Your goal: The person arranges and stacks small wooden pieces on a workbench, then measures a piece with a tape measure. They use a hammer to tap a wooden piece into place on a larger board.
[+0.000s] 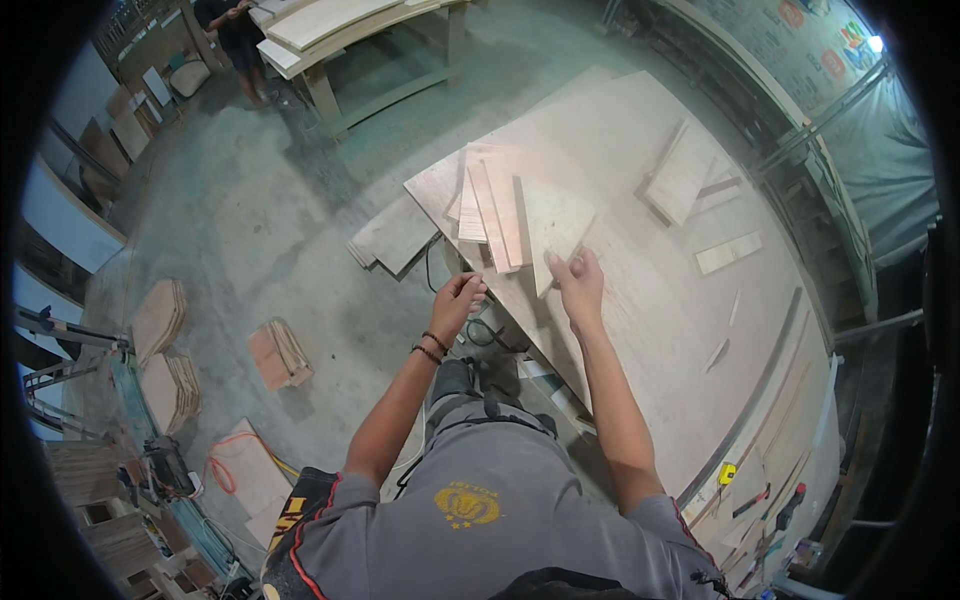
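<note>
My right hand (580, 285) grips the near edge of a pale, angular wooden board (555, 218) over the worktable (640, 330), thumb on top. Just left of that board, several thin wooden strips (492, 215) lie overlapped near the table's left corner. My left hand (460, 298), with dark beads at the wrist, is off the table's left edge, below the strips. Its fingers are curled together, and whatever they may hold is too small to make out.
More wood pieces (685, 180) and a short strip (728, 253) lie farther right. A yellow tape measure (727, 473) rests near the right front. Stacked panels (280, 354) stand on the floor at left. Another person (238, 40) is beside a far bench (330, 85).
</note>
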Available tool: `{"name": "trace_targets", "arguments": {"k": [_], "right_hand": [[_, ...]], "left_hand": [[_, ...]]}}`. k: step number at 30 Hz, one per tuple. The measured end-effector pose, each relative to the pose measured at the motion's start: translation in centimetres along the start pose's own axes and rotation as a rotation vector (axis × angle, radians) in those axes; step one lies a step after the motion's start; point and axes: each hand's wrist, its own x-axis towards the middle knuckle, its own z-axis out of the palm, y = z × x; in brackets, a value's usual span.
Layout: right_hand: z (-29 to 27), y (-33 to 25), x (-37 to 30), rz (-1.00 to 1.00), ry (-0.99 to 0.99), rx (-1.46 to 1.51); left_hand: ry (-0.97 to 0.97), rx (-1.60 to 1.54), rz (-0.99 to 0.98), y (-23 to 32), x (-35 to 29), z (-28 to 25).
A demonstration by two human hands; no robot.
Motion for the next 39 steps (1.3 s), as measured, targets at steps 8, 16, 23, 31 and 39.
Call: {"name": "trace_targets", "arguments": {"k": [8, 16, 23, 31, 39], "right_hand": [[5.1, 1.3, 5.1, -0.282, 0.004, -0.555], [7.0, 1.3, 6.7, -0.461, -0.025, -0.675], [6.8, 0.0, 6.5, -0.362, -0.118, -0.596], [6.4, 1.5, 6.7, -0.360, -0.161, -0.500], [6.5, 1.5, 7.0, -0.427, -0.202, -0.580]], "left_hand": [[-0.012, -0.047, 0.050, 0.5, 3.0, -0.3], [0.038, 0.121, 0.285, 1.0, 5.4, 1.8], [0.077, 0.701, 0.587, 3.0, 6.2, 3.9], [0.267, 0.679, 0.583, 1.4, 5.1, 5.9], [0.328, 0.655, 0.576, 1.1, 4.4, 6.4]]}}
